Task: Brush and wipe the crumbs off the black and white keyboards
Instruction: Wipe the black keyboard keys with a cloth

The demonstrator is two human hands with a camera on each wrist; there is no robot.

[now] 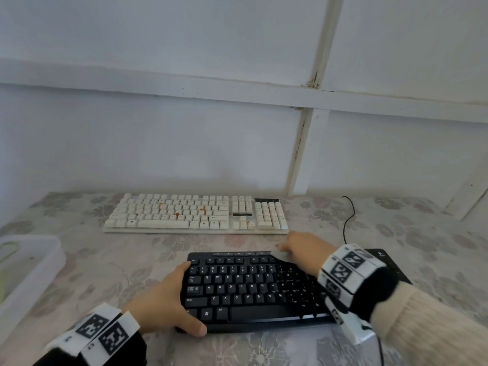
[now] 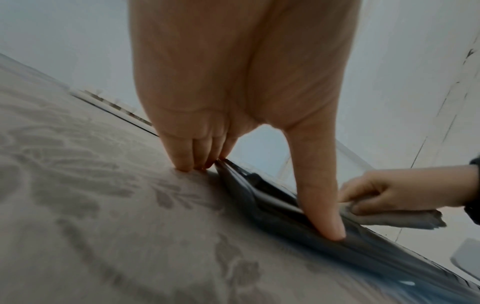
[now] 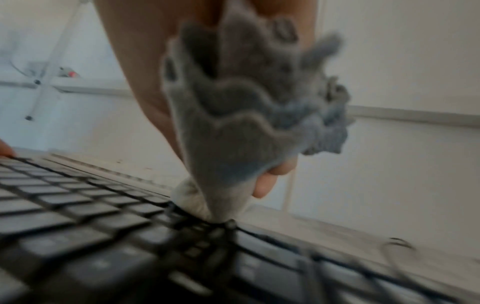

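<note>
Right hand [image 1: 303, 250] bunches the grey fleecy cloth [image 3: 249, 115] on the black plastic keyboard [image 1: 248, 289], left hand [image 1: 161, 302] clasping its end; a hard swipe could fling crumbs across the floral-clothed desk [image 1: 105, 262].

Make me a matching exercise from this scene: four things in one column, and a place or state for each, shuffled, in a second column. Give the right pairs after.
Things:
1. black keyboard
2. white keyboard
3. grey cloth
4. left hand

Places or states:
A. bunched in the right hand
B. far side of the table, orange crumbs on its keys
C. steadies the left end of the black keyboard
D. nearest the person, being wiped at its top row

Pairs: 1-D, 2-B, 3-A, 4-C
</note>
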